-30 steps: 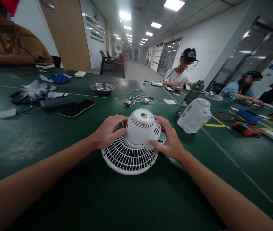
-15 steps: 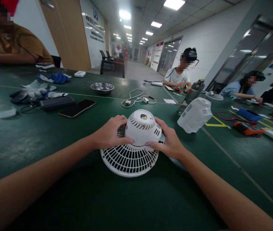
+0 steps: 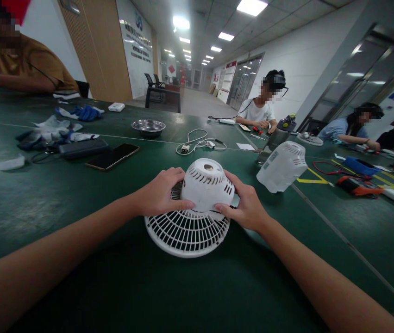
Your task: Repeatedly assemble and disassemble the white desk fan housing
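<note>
A white fan motor cover [image 3: 208, 187] with vent slots and a hole in its top sits over a round white fan grille [image 3: 188, 236] on the green table. My left hand [image 3: 164, 192] grips the cover's left side, its thumb along the lower front edge. On the opposite side my right hand [image 3: 247, 203] wraps round the cover, thumb at the lower front. Beneath the cover's front edge a narrow dark gap shows. A small dark part pokes out by my right thumb. What lies inside the cover is hidden.
Ahead lie a coiled white cable [image 3: 202, 142] and a metal bowl [image 3: 148, 126]. To the left are a phone [image 3: 112, 156] and work gloves [image 3: 49, 132]. A white plastic housing [image 3: 282, 166], a bottle [image 3: 275, 138] and an orange multimeter [image 3: 359, 185] stand right. Several people sit around.
The motor cover has turned or tilted slightly and shifted a little to the right in my hands. Both hands keep their hold on it.
</note>
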### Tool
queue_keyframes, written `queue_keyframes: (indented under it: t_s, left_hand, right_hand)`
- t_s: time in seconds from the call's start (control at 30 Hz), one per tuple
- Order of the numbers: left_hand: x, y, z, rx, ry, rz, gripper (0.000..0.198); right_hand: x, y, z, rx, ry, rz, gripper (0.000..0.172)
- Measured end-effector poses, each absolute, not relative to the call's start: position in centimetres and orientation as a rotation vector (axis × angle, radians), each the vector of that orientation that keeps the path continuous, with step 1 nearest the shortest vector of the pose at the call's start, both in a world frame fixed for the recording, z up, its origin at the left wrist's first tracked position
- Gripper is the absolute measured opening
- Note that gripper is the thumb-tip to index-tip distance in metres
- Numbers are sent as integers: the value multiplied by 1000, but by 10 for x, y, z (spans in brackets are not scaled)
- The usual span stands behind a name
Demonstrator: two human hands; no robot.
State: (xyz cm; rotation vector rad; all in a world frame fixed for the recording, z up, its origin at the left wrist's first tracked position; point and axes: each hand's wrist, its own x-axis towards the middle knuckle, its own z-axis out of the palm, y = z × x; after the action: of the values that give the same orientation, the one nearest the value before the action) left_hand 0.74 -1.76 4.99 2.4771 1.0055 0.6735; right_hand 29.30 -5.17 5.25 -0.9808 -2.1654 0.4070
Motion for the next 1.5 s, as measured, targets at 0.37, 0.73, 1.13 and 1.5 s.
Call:
queue_keyframes:
  t_s: [0.37, 0.73, 1.13, 1.5]
  left_hand:
    - [8, -18, 54, 2480, 990, 644, 61]
    - [11, -19, 55, 2475, 1021, 776, 47]
    - [9, -29, 47, 2338, 719, 836, 119]
    - [24, -35, 42, 2367, 784, 991, 119]
  right_hand:
    - [289, -54, 50, -1026, -2167, 345, 86]
    - [289, -51, 43, -1035, -2173, 192, 111]
    - [283, -64, 48, -922, -2203, 689, 100]
    - [282, -64, 54, -951, -2228, 689, 104]
